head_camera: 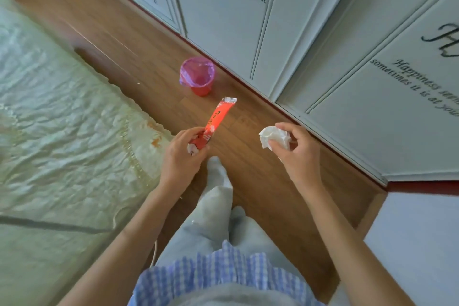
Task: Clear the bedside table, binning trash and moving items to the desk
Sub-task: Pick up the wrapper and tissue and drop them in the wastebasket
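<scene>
My left hand (179,154) grips the lower end of a long red snack wrapper (218,117) whose silver torn top points toward the bin. My right hand (296,149) pinches a crumpled white tissue (273,137) between thumb and fingers. A small red bin (198,76) lined with a pink bag stands open on the wooden floor, ahead of both hands and close to the wardrobe base. The bedside table is out of view.
A bed with a pale green quilted cover (62,119) fills the left side. White wardrobe doors (323,32) with script lettering run along the right. A narrow strip of wooden floor (139,40) lies between them. My legs and socked foot (218,176) are below the hands.
</scene>
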Action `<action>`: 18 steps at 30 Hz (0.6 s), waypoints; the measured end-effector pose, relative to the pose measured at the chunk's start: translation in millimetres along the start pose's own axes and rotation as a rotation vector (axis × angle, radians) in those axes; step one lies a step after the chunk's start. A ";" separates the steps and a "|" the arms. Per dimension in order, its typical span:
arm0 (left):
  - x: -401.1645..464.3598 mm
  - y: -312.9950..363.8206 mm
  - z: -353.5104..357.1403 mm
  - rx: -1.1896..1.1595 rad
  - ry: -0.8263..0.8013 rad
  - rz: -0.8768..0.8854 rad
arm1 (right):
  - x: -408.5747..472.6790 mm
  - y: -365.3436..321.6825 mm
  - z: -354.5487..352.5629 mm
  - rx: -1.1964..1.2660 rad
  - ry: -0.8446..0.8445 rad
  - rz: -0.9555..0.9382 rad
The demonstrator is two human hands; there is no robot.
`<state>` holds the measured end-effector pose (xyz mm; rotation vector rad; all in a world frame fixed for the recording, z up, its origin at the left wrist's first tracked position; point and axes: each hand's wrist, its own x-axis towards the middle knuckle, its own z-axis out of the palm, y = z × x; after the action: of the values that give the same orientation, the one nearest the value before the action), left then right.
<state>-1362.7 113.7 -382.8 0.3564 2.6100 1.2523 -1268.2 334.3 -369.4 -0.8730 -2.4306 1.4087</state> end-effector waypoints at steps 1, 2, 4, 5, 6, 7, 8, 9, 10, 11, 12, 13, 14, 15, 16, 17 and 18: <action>15.2 -1.9 -0.9 -0.004 0.009 -0.017 | 16.8 -4.7 6.8 -0.007 -0.020 0.001; 31.2 -5.0 -2.4 -0.006 0.021 -0.029 | 34.1 -9.4 13.8 -0.013 -0.035 -0.002; 65.4 -11.8 -5.2 -0.005 0.058 -0.040 | 70.2 -19.3 27.8 -0.018 -0.050 -0.026; 81.0 -13.3 -6.9 -0.014 0.072 -0.041 | 85.9 -24.9 33.4 -0.017 -0.051 -0.039; 101.8 -15.4 -10.0 -0.028 0.086 -0.047 | 107.4 -31.1 40.8 -0.018 -0.053 -0.052; 122.7 -16.7 -13.7 -0.039 0.099 -0.053 | 128.6 -37.3 47.9 -0.021 -0.056 -0.057; 142.6 -17.5 -17.7 -0.042 0.114 -0.060 | 148.6 -44.7 54.0 -0.021 -0.061 -0.055; 161.0 -18.0 -21.9 -0.037 0.126 -0.062 | 167.1 -52.0 60.0 -0.017 -0.065 -0.053; 179.3 -19.0 -26.1 -0.027 0.135 -0.058 | 185.6 -58.4 66.4 -0.007 -0.066 -0.058; 197.7 -20.7 -29.7 -0.017 0.141 -0.053 | 203.9 -64.2 73.4 0.002 -0.070 -0.065; 214.0 -22.5 -33.1 -0.009 0.146 -0.052 | 219.9 -68.8 80.6 0.006 -0.078 -0.067; 229.6 -24.9 -36.1 -0.003 0.150 -0.057 | 234.8 -72.6 88.4 0.010 -0.091 -0.062; 244.2 -27.0 -38.8 0.001 0.156 -0.065 | 248.8 -76.3 96.4 0.016 -0.106 -0.057; 258.0 -29.2 -40.7 0.003 0.164 -0.077 | 262.7 -79.0 104.2 0.015 -0.120 -0.056; 271.4 -31.7 -41.7 0.006 0.176 -0.089 | 277.1 -80.9 112.3 0.000 -0.135 -0.066; 285.0 -34.9 -41.9 0.008 0.189 -0.102 | 292.1 -82.1 120.7 -0.027 -0.156 -0.081; 298.9 -38.7 -41.6 0.007 0.200 -0.119 | 308.3 -83.2 129.5 -0.057 -0.182 -0.093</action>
<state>-1662.5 152.9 -416.5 0.0779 2.7536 1.2998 -1606.8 388.6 -403.6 -0.6591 -2.6189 1.4502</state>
